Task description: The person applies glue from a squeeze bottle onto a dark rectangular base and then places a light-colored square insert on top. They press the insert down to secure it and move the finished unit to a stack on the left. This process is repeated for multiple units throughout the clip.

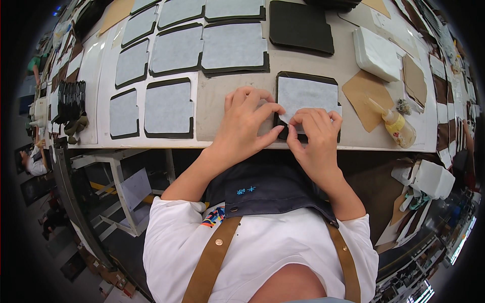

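Observation:
On the table just ahead of me lies a black panel with a notched edge, topped by a pale grey-white sheet. My right hand is at the sheet's near left corner, thumb and forefinger pinched together on it. Beside that corner, my left hand has its fingers curved, thumb and forefinger apart, with the forefinger's tip at the panel's left edge. The fingers partly hide the panel's near edge.
Several sheet-covered black panels lie in rows on the left. A bare black panel stack, a white stack, brown card and a nozzle bottle sit farther right. Black clips or straps hang at the left end.

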Tool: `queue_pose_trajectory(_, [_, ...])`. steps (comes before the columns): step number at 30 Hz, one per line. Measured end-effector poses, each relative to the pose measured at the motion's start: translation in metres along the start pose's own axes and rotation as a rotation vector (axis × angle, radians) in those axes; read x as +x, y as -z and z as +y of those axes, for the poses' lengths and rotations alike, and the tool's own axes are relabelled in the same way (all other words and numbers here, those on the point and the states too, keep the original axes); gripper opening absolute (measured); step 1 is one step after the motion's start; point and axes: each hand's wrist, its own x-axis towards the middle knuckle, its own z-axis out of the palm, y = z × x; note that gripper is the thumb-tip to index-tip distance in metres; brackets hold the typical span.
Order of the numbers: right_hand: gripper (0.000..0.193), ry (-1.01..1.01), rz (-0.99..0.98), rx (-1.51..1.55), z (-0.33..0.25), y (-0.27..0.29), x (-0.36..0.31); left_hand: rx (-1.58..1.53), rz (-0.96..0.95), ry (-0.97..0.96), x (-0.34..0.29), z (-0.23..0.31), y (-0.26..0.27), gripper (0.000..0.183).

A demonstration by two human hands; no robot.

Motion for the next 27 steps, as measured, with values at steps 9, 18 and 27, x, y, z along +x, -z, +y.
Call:
queue_pose_trajectory(9, [0.02,-0.069,-0.04,0.104,0.003,0.003,-0.002,0.015,-0.008,0.001,0.0,0.001,0.001,0.038])
queue_pose_trajectory(18, [0.021,0.037,-0.116,0.125,0.002,0.012,-0.002,0.01,-0.063,-0.017,-0.001,-0.009,0.008,0.042])
queue_pose_trajectory(27, [0.044,0.14,-0.142,-0.093,0.007,0.01,-0.016,-0.003,-0.033,0.001,-0.002,-0.01,0.005,0.055])
